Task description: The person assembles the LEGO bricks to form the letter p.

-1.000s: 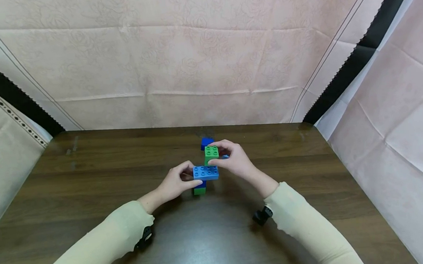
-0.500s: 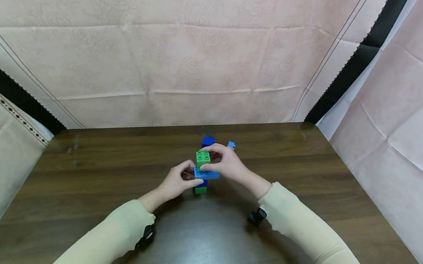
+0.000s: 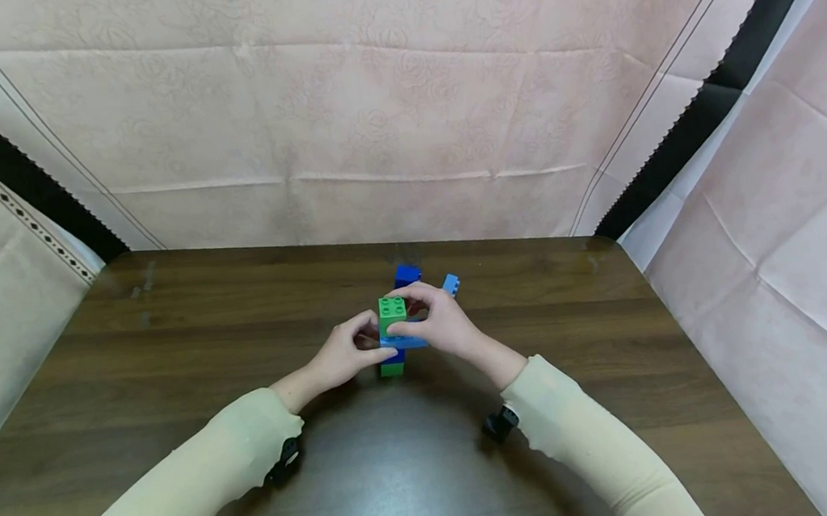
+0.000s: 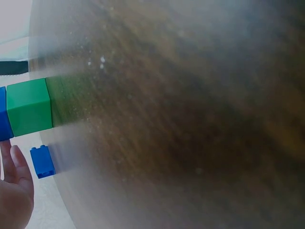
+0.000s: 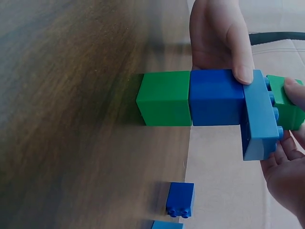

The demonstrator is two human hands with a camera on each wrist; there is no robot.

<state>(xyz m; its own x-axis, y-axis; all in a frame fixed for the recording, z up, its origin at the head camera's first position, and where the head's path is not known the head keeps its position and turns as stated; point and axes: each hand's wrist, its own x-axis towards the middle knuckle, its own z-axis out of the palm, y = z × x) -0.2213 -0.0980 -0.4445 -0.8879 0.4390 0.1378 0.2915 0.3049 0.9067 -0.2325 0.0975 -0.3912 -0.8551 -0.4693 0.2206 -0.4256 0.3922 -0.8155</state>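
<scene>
An upright stack of toy building bricks has a green brick [image 5: 164, 98] at its foot and a dark blue brick [image 5: 217, 98] above. Across the top lies a light blue brick [image 3: 411, 342], sticking out to the right. My left hand [image 3: 344, 355] grips the stack, its thumb where the dark blue and light blue bricks meet. In my right hand [image 3: 443, 320], a smaller green brick [image 3: 392, 310] is pinched between thumb and fingers. It sits at the studs over the light blue brick's left end. The left wrist view shows my left fingers [image 4: 16, 164] beside the stack.
Behind the hands, another dark blue brick [image 3: 407, 275] and a small light blue brick [image 3: 450, 284] lie on the brown wooden table [image 3: 243, 320]. Pale patterned cloth [image 3: 374, 131] hangs along the table's far side.
My right hand has brought the small green brick left and down, from behind the stack to the light blue brick's left end. The left hand stays almost where it was, holding the stack.
</scene>
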